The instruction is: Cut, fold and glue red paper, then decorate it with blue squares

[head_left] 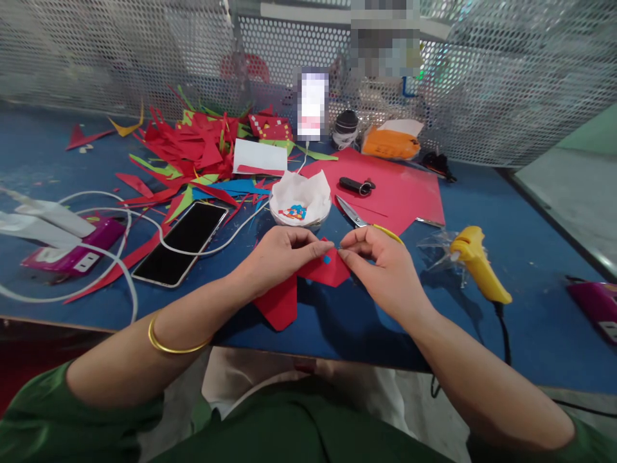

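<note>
Near the table's front edge, my left hand [284, 254] is closed on a folded red paper piece [324, 270] with a small blue spot on it. The thumb and fingers pinch its upper part. My right hand [383, 263] is closed too, its thumb and index fingertip pressed together at the paper's upper right corner; what they pinch is too small to tell. Under my left wrist another red paper piece [282, 305] reaches down toward the edge. A bowl lined with white paper [301, 193] stands just beyond my hands and holds small blue and orange bits.
Scissors [351, 212] and red sheets [400, 186] lie beyond my right hand. A yellow glue gun [482, 267] is at the right. Left are a black phone [183, 244], white cables, a purple power strip [77, 247] and paper scraps [202, 148]. A lit phone [313, 106] stands behind.
</note>
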A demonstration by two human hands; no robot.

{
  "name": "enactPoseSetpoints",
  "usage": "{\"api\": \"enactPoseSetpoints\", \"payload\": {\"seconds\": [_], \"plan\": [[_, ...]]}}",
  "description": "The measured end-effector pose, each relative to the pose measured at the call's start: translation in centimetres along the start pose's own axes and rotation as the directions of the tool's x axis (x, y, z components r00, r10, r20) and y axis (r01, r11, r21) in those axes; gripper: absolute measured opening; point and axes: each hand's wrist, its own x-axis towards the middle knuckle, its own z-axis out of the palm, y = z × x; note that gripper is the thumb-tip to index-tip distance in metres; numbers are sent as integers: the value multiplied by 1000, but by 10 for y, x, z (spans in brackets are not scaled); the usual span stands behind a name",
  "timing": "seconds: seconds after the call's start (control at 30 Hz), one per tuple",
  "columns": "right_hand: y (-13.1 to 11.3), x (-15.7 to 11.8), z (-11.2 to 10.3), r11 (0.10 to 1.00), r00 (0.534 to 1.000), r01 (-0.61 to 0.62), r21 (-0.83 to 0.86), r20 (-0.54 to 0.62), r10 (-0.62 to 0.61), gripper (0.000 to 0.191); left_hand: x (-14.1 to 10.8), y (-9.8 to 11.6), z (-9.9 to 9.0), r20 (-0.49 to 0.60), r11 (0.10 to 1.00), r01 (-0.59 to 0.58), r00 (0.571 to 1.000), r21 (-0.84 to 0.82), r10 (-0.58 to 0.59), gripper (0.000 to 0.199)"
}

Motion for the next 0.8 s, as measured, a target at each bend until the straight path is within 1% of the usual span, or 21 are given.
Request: {"api": "enactPoseSetpoints", "payload": {"seconds": [0.13,0.33,0.43,0.53,0.6,0.73,0.8], "plan": [[-1,0,0,1000,1000,4,-5,4,-4,6,1,-3,-1,-18,1000,-29,999,4,29,29],[0,0,0,1000,1000,2,0,8,-2,6,1,-4,0,-30,1000,-26,999,-7,26,32],[1,0,-1,1000,1000,7,-3,3,-7,5,1,-5,0,-31,999,-28,999,-43,27,36],[1,2,-2,1000,1000,15,-5,-18,-16,6,1,-4,0,-29,997,-3,1000,-72,1,41],[1,2,-3,1000,999,19,-8,-32,-19,6,0,-3,0,4,996,35,999,-77,-35,36],[1,1,-3,999,999,21,-37,-30,-22,5,-1,-1,1,106,984,121,989,-134,-107,22],[1,0,-4,998,999,30,-55,-26,-31,5,-1,0,1,121,976,150,984,-160,-131,18]]}}
